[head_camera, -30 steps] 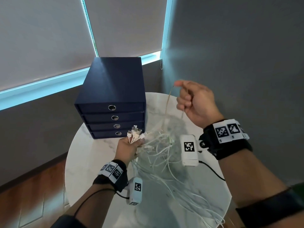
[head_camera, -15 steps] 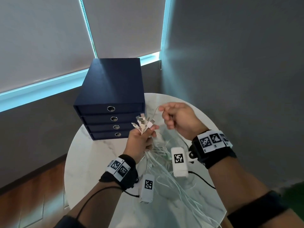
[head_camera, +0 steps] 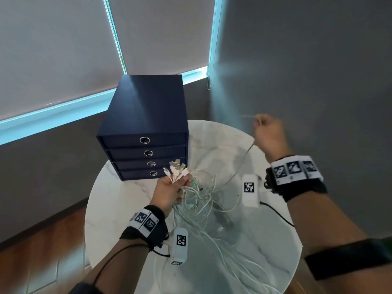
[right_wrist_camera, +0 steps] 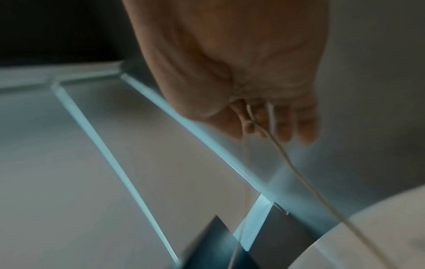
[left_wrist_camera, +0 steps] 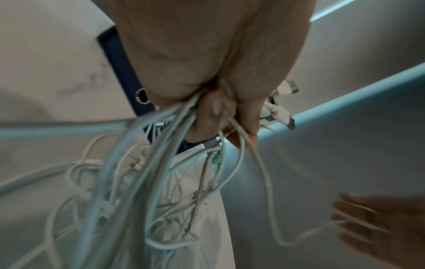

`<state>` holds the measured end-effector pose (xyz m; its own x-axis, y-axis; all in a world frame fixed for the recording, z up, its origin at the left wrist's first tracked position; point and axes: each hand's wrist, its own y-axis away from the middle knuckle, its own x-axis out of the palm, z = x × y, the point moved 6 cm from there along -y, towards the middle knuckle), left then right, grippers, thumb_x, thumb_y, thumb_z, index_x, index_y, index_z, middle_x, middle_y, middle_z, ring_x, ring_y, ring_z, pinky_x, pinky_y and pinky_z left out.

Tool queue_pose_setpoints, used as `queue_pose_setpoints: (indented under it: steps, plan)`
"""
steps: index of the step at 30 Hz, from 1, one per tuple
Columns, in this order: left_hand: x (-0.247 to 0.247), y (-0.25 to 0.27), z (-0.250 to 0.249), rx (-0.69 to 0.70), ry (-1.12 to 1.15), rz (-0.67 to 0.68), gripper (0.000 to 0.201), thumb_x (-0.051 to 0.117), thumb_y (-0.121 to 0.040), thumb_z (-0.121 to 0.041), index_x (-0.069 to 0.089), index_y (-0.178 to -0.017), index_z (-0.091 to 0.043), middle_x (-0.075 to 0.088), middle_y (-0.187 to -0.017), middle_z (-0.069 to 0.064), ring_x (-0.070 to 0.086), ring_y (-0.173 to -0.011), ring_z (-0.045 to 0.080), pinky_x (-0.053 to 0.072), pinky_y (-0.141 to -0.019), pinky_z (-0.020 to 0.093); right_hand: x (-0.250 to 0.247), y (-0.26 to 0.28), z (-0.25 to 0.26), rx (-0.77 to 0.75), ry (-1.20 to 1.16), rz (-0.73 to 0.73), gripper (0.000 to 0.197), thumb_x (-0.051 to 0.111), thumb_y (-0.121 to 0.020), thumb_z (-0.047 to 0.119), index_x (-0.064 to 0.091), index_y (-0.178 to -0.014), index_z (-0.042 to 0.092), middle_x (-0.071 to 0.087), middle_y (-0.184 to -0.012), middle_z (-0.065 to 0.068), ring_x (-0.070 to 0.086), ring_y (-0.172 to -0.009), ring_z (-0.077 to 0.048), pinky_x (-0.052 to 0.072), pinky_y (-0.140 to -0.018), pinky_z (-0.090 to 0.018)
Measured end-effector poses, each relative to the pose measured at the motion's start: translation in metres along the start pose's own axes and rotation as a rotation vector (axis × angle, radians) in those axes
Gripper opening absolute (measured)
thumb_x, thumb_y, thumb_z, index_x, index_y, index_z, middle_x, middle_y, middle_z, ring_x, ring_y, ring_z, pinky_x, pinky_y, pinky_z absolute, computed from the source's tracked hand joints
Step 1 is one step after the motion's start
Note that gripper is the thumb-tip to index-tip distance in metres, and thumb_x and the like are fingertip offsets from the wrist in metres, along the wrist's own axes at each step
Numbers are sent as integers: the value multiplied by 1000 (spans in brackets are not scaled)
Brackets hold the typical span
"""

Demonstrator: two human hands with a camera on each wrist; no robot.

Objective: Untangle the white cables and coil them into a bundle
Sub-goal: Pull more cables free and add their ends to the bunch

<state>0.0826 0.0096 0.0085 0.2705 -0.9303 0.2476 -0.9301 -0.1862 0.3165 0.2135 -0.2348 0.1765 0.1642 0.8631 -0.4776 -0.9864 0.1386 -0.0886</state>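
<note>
A tangle of white cables lies on the round marble table and trails toward its front edge. My left hand grips a bunch of cable ends, with the plugs fanning out above the fist; the left wrist view shows the strands hanging from the curled fingers. My right hand is raised at the far right, blurred, pinching one thin cable that runs down to the tangle. In the right wrist view this cable leaves the curled fingers.
A dark blue drawer box with ring pulls stands at the back left of the table, just behind the left hand. Grey walls and window blinds close in behind. Wooden floor shows to the left below the table.
My right hand has swung from beside the left hand's plugs up and out to the right, drawing one cable away from the tangle. The left hand has dropped slightly, still gripping the ends.
</note>
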Motion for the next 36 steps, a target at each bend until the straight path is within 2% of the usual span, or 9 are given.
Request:
queue_pose_setpoints:
  steps: [2, 5, 8, 12, 17, 21, 27, 32, 36]
  plan:
    - [9, 0, -5, 11, -70, 5, 18, 64, -95, -19, 73, -92, -4, 69, -80, 8, 29, -39, 6, 24, -38, 17, 14, 10, -7, -117, 496, 87, 52, 54, -87, 12, 47, -138, 14, 47, -138, -15, 44, -126, -35, 36, -107, -42]
    - [26, 1, -13, 19, -123, 67, 19, 62, -97, -20, 74, -92, -5, 71, -80, 4, 28, -41, 7, 22, -40, 17, 63, 55, 7, -509, 630, 374, 61, 59, -89, 20, 37, -146, 18, 36, -152, -5, 27, -141, -28, 26, -117, -43]
    - [36, 2, -22, 24, -90, 78, 18, 61, -97, -17, 73, -87, -10, 71, -76, 1, 27, -41, 7, 21, -42, 17, 105, 84, -1, -588, 736, 666, 18, 53, -94, 23, 63, -108, 21, 64, -115, -2, 55, -115, -23, 43, -100, -44]
    - [29, 2, -20, 24, -72, 59, 17, 60, -97, -17, 73, -87, -11, 71, -77, 1, 28, -41, 6, 21, -40, 17, 105, 81, -2, -490, 542, 737, 22, 51, -96, 17, 61, -75, 18, 56, -67, 10, 52, -63, -1, 40, -66, -26]
    - [16, 4, 1, -15, -203, 38, 24, 63, -97, -20, 72, -86, -1, 52, -58, 2, 24, -39, 9, 21, -43, 18, 66, 52, 38, -334, -237, 403, 39, 45, -97, 3, 65, -70, 22, 68, -72, 4, 46, -49, -8, 43, -59, -27]
    - [13, 8, 7, -3, -214, 24, 29, 67, -94, -25, 70, -75, -4, 46, -64, 13, 27, -40, 11, 26, -42, 19, 35, 35, 73, -180, -674, 238, 32, 44, -100, 5, 58, -72, 10, 45, -48, 10, 33, -44, -9, 38, -51, -26]
    - [16, 10, -9, 38, 39, 25, 32, 62, -95, -33, 70, -106, -3, 66, -79, 7, 27, -42, 9, 26, -41, 17, 16, 16, 48, -160, -564, 19, 28, 42, -100, 10, 60, -78, 15, 44, -46, 12, 30, -42, -7, 30, -40, -19]
    - [-4, 16, -6, 24, 134, -177, 35, 48, -104, -31, 57, -80, -8, 41, -44, -8, 40, -32, 5, 25, -36, 15, -38, -13, -36, 4, -529, -335, 24, 48, -82, 10, 62, -69, 25, 51, -53, 10, 44, -47, -6, 36, -48, -23]
    - [-19, 13, -7, 10, 217, -263, 39, 49, -102, -41, 45, -70, -18, 28, -49, -8, 26, -37, 7, 16, -40, 19, -94, -27, -103, 186, -253, -420, 19, 42, -68, 19, 55, -79, 25, 60, -86, -9, 57, -77, -21, 49, -79, -38]
